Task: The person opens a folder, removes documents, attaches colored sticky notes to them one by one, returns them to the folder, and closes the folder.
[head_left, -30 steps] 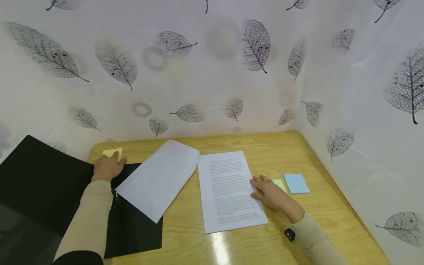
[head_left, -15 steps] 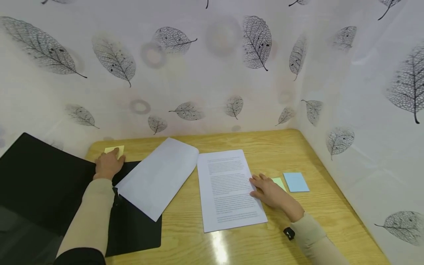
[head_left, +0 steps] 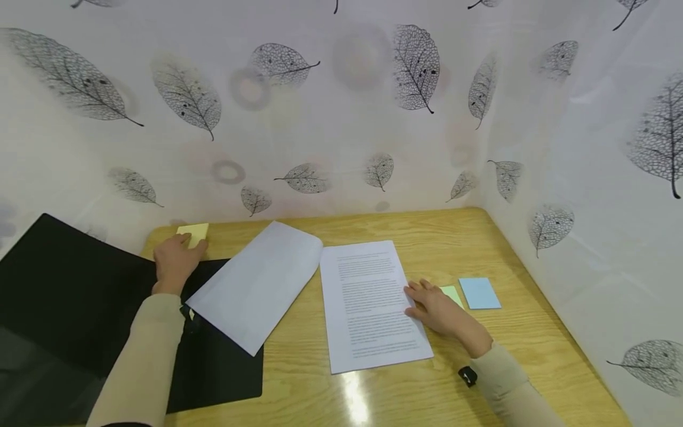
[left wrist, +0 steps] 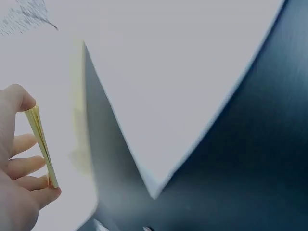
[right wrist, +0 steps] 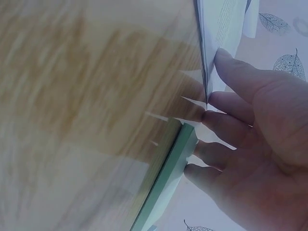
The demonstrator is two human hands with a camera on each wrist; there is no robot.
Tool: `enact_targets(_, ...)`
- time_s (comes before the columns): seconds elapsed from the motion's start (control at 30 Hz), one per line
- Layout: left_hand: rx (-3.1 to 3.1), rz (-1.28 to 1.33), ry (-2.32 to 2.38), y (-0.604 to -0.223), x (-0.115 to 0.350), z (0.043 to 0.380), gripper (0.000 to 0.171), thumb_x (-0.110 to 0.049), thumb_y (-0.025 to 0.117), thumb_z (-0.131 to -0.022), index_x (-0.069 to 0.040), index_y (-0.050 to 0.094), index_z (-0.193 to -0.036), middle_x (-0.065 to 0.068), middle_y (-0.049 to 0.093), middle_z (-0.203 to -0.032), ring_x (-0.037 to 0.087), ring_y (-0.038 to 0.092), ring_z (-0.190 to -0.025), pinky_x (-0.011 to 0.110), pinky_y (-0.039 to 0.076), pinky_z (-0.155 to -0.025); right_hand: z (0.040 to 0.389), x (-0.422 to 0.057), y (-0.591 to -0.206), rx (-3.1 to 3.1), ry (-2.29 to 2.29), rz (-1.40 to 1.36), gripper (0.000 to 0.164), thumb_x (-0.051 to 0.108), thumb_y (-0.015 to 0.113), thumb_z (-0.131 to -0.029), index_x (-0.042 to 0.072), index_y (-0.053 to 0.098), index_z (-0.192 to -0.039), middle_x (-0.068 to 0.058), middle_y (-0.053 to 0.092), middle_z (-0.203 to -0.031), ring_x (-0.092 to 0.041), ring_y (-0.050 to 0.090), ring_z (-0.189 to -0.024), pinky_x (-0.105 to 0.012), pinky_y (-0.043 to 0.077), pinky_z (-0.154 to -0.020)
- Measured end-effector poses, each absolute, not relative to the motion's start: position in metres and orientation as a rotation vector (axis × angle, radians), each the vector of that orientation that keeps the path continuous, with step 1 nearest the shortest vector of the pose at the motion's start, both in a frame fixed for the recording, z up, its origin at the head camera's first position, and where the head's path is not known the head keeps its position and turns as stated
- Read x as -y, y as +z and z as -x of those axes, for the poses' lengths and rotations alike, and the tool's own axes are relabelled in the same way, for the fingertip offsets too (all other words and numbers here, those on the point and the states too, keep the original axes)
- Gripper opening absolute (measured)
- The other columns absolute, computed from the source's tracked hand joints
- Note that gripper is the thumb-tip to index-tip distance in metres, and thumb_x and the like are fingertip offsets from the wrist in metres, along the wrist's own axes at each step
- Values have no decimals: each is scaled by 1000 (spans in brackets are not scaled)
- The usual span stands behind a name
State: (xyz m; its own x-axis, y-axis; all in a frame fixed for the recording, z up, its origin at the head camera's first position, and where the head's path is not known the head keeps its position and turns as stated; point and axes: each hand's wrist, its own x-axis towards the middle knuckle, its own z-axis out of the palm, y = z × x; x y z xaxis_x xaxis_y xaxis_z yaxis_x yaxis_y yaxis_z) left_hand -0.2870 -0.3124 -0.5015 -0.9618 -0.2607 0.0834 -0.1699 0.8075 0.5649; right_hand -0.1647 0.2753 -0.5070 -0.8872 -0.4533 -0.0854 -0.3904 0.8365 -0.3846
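Observation:
My left hand [head_left: 176,261] pinches a yellow sticky note pad [head_left: 197,232] near the table's back left corner. In the left wrist view the pad [left wrist: 41,144] is seen edge-on between thumb and fingers. My right hand [head_left: 440,311] rests with fairly straight fingers at the right edge of a stack of printed sheets [head_left: 368,308]. Behind that hand lies a green sticky note pad [head_left: 452,293], partly hidden; the right wrist view shows this pad [right wrist: 166,180] under the ring and little fingers.
A black folder [head_left: 224,367] lies spread at the left, its cover raised against the curtain. Blank-sided white paper [head_left: 258,284] lies slanted across it. A blue sticky note pad [head_left: 479,293] is at the right. A leaf-patterned curtain [head_left: 347,118] borders the wooden table [head_left: 299,379].
My left hand has gone from lying over the yellow sticky note pad to pinching it, and the pad has shifted slightly up and right. My right hand stays on the printed sheets.

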Motion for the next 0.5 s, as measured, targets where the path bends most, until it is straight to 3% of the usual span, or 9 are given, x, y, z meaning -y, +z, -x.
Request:
enact_targets(0.27, 2711, -204, -955, -488, 282, 253, 58, -32, 67, -101, 12, 61, -138, 40, 52, -148, 59, 49, -137, 68, 45, -112, 165, -273, -505, -2827, -599, 580, 57, 33, 61, -108, -6, 55, -149, -31, 49, -156, -63, 35, -147, -74, 37, -114)
enact_targets(0.5, 2600, -64, -941, -482, 237, 212, 50, -21, 77, -93, 12, 68, -129, 40, 60, -137, 60, 59, -126, 68, 52, -103, 167, -256, -506, -2883, -700, 593, 54, 33, 59, -109, -7, 58, -146, -33, 50, -155, -60, 35, -149, -73, 32, -119)
